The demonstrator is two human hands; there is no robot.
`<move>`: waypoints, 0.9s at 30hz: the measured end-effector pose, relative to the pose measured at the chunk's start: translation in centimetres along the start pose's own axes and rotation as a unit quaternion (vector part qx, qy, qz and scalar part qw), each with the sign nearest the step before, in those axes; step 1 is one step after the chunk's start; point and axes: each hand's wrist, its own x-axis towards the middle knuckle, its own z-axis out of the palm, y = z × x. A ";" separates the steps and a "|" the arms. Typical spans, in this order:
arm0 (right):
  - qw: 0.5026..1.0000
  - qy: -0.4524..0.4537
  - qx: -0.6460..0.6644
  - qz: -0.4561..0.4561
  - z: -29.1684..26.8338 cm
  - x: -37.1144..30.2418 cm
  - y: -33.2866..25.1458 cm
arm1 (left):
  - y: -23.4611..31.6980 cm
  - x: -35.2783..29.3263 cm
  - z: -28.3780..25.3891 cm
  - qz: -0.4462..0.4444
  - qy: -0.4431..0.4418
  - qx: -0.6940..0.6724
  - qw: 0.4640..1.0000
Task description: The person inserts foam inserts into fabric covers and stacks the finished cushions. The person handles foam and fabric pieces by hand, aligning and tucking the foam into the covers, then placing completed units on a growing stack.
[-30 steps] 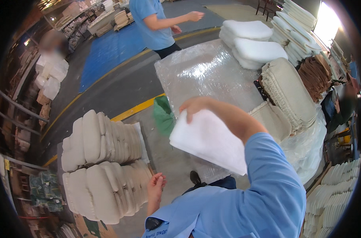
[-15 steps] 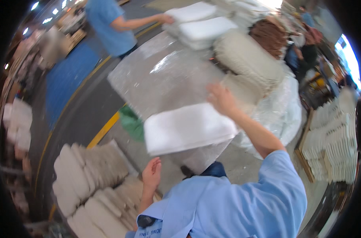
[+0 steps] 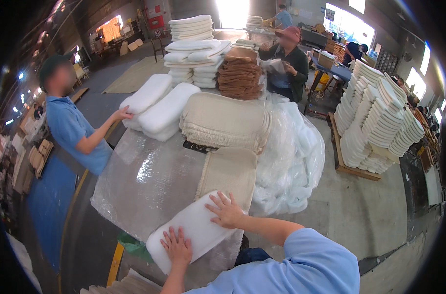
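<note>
My left grip (image 3: 178, 249) and right grip (image 3: 225, 211) both press flat, fingers spread, clasping nothing; the white pad (image 3: 198, 228) lies beneath them, slanting at the near side of the desk (image 3: 171, 171), its far end lapping a beige cloth (image 3: 230, 169). Ahead of my left grip, shiny film (image 3: 130, 196) leaves free room to the left edge; a green bundle (image 3: 134, 246) shows just left. Ahead of my right grip rises a beige stack (image 3: 225, 117); rightward, loose plastic (image 3: 286, 161) bulges, then grey floor (image 3: 350, 206) reaches a loaded pallet (image 3: 360, 171)
</note>
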 end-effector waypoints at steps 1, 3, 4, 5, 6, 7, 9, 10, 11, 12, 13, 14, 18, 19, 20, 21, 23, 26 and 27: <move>1.000 0.001 0.003 -0.006 0.1 0.0 -0.2 | -0.1 -0.1 0.1 0.003 -0.001 0.010 1.000; 1.000 -0.007 0.008 -0.013 -0.2 0.1 -0.1 | -0.4 0.0 0.2 0.001 0.007 0.031 0.999; 1.000 -0.012 0.008 -0.012 -0.2 -0.1 0.0 | -0.3 0.1 0.2 0.002 0.006 0.029 1.000; 1.000 -0.018 0.008 -0.012 -0.2 0.0 0.0 | -0.2 0.1 0.3 0.002 0.005 0.026 1.000; 1.000 -0.020 0.008 -0.014 -0.2 0.4 -0.1 | -0.4 0.2 0.3 0.000 0.004 0.024 1.000; 1.000 -0.027 0.008 -0.013 -0.1 0.4 -0.1 | -0.5 0.1 0.2 0.005 0.003 0.020 1.000; 0.999 -0.033 0.010 -0.013 0.2 0.5 -0.1 | -0.9 0.0 0.0 0.012 0.002 0.012 1.000; 0.999 -0.030 0.010 -0.015 0.2 0.7 0.1 | -1.3 0.0 -0.2 0.019 0.004 -0.030 0.999; 0.999 -0.027 0.011 -0.016 0.2 0.9 0.1 | -1.9 -0.1 -0.5 0.026 0.007 -0.072 0.997; 0.999 -0.036 0.004 -0.010 0.3 0.8 0.2 | -2.5 -0.3 -0.9 0.034 0.010 -0.113 0.993; 0.999 -0.046 0.000 -0.006 0.0 0.9 0.0 | -3.6 -0.9 -1.3 0.007 0.061 -0.099 0.993; 0.998 -0.056 -0.005 0.001 0.0 0.9 0.0 | -4.9 -1.6 -1.7 -0.017 0.111 -0.087 0.990; 0.999 -0.035 -0.014 0.002 0.8 1.2 0.0 | -9.9 -4.2 -2.5 -0.303 0.186 -0.211 0.910; 0.999 -0.047 -0.004 0.001 0.8 1.4 0.0 | -11.4 -5.4 -2.5 -0.396 0.154 -0.296 0.855; 0.998 -0.060 0.006 0.002 0.8 1.8 0.3 | -12.7 -5.1 -2.1 -0.388 0.083 -0.476 0.785; 0.997 -0.077 0.015 0.010 0.9 1.8 0.8 | -12.6 -5.0 -1.3 -0.378 0.054 -0.572 0.726; 0.995 0.026 0.024 0.088 1.9 0.9 2.1 | -11.8 -4.0 0.3 -0.369 -0.008 -0.712 0.598; 0.909 0.237 0.302 0.162 0.1 -1.9 1.4 | -12.7 -5.6 0.8 -0.373 0.012 -0.697 0.613; 0.857 0.271 0.376 0.227 -0.5 -3.7 1.3 | -12.7 -6.0 0.5 -0.382 0.000 -0.688 0.618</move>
